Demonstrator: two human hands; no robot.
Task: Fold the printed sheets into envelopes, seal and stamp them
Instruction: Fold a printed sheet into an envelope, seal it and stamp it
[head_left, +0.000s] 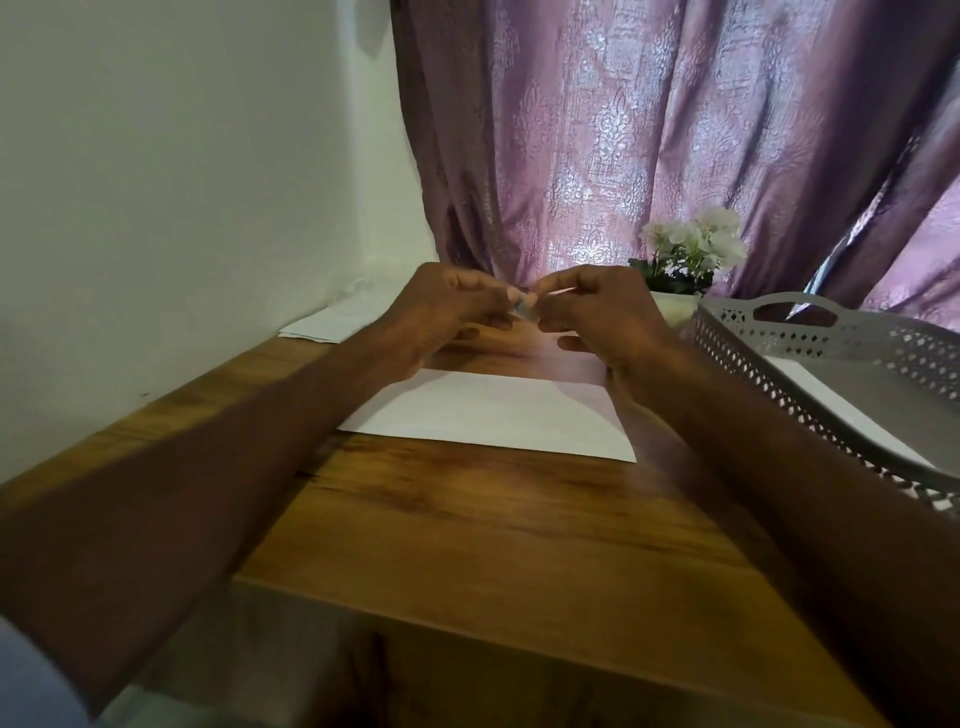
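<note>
1. Head view: your left hand (441, 306) and right hand (608, 312) pinch a small blurred item (522, 307) between curled fingertips.
2. The flat white paper envelope (493, 415) lies beneath on the brown wooden table (493, 530).

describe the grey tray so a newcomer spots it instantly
Start at the wooden table and go to its right edge, below the purple curtain. The grey tray sits there beside the white flowers, the only thing with lattice-cut walls and a handle slot.
</note>
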